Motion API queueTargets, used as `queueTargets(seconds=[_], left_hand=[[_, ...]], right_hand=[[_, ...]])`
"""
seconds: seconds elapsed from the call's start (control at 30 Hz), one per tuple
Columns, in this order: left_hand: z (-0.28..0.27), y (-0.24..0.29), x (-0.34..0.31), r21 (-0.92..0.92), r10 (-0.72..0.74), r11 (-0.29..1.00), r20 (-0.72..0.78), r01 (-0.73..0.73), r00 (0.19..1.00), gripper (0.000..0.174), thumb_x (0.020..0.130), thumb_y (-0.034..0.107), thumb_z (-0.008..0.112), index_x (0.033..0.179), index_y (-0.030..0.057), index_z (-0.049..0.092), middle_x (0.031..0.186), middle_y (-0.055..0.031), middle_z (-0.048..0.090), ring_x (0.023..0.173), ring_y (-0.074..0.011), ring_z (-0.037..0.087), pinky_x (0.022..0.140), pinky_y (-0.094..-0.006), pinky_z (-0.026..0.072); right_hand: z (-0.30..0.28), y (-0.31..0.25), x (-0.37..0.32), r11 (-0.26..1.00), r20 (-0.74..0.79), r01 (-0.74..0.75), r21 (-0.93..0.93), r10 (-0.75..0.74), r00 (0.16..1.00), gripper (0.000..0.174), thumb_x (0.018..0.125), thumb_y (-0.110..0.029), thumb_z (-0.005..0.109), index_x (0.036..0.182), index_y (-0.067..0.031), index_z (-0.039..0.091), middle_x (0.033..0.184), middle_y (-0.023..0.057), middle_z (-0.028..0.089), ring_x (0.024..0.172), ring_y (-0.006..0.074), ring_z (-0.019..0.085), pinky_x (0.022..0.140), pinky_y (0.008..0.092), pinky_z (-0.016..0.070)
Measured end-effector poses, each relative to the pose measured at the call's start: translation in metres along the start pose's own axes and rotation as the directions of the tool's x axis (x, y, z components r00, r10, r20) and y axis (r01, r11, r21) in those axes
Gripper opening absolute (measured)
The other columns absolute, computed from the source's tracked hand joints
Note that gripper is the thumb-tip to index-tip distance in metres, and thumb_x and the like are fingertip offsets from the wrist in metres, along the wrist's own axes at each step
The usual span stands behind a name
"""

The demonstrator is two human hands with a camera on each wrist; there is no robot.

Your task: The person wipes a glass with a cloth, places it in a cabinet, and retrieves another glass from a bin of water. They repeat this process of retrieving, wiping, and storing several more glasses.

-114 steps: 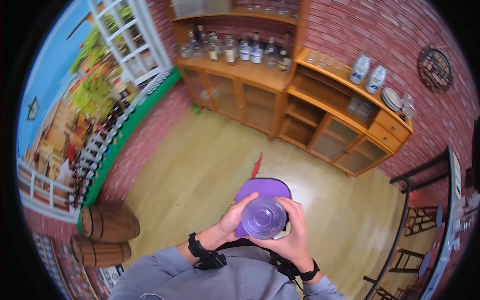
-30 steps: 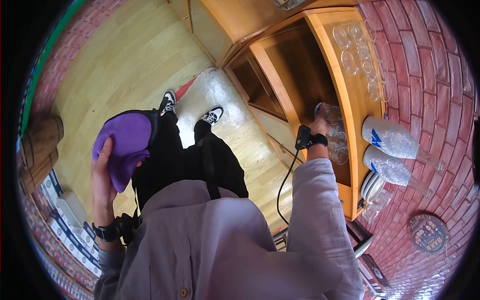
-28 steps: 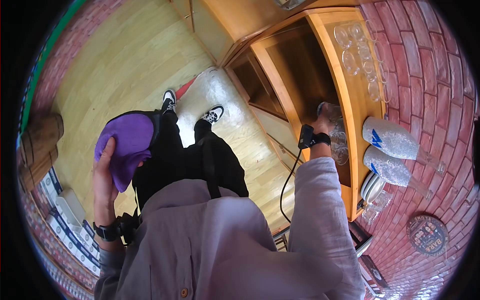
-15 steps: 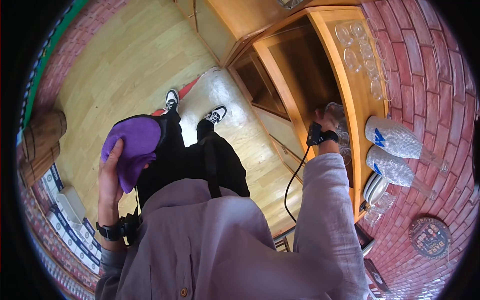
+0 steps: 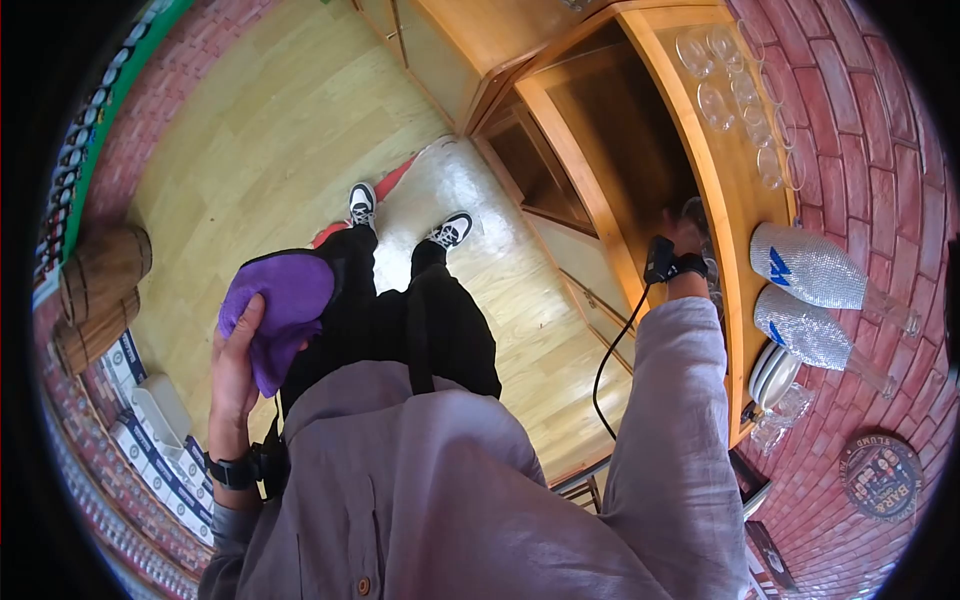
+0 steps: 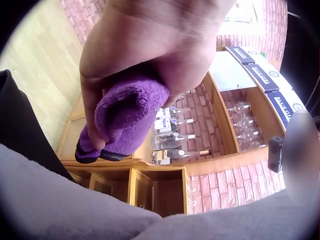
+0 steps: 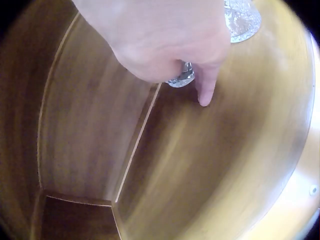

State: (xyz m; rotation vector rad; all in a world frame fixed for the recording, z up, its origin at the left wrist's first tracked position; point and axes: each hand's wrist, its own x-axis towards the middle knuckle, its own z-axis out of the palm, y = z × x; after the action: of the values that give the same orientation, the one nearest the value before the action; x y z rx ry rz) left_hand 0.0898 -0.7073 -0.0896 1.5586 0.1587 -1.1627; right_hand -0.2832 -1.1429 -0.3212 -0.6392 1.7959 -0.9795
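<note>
My left hand (image 5: 235, 360) grips a folded purple cloth (image 5: 292, 285) with dark edging, out to my left. In the left wrist view the cloth (image 6: 127, 112) is bunched in a roll, with the fingers curled round it. My right hand (image 5: 685, 237) reaches inside the cabinet's dark upper compartment. Seen from the right wrist, the hand (image 7: 165, 37) is low over the wooden shelf (image 7: 200, 165), curled round a clear glass (image 7: 182, 80). Most of that glass is hidden by the palm, and one finger points down beside it. Another patterned glass (image 7: 245, 21) stands just behind the hand.
On the cabinet top (image 5: 735, 250) are several clear glasses (image 5: 716, 105), two sparkly silver bottles (image 5: 808, 268) and stacked plates (image 5: 773, 380). A black cable (image 5: 605, 385) hangs from my right wrist. Wooden barrels (image 5: 105, 290) stand at the left.
Earlier, both hands held a clear glass over the purple cloth in mid-room. Now I am at the cabinet, cloth in the left hand, right hand inside the compartment. Lately the view has shifted slightly.
</note>
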Motion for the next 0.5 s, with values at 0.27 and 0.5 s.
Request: queueTargets(seconds=[0.27,0.5], left_hand=[[-0.003,0.002,0.000,0.041,0.010,0.999,0.005,-0.011,1.000,0.043,0.092,0.027,0.050,0.118,-0.0070,0.046,0.102,-0.0192,0.061,0.084,-0.0268,0.064,0.066,-0.0329,0.0550],[-0.004,0.012,0.011,0.114,0.075,0.990,0.103,-0.087,0.992,0.040,0.091,0.021,0.054,0.121,-0.0044,0.047,0.113,-0.0146,0.058,0.105,-0.0227,0.056,0.092,-0.0345,0.0444]], right_hand=[[0.010,0.006,-0.005,0.992,-0.057,0.102,0.076,-0.097,0.994,0.028,0.082,-0.017,0.063,0.102,-0.0041,0.049,0.094,0.0151,0.060,0.072,0.0286,0.062,0.058,0.0407,0.0553],[0.061,0.000,-0.079,0.974,-0.096,0.051,0.220,-0.031,0.995,0.018,0.081,0.001,0.056,0.099,0.0024,0.051,0.088,0.0153,0.059,0.063,0.0257,0.061,0.057,0.0407,0.0579]])
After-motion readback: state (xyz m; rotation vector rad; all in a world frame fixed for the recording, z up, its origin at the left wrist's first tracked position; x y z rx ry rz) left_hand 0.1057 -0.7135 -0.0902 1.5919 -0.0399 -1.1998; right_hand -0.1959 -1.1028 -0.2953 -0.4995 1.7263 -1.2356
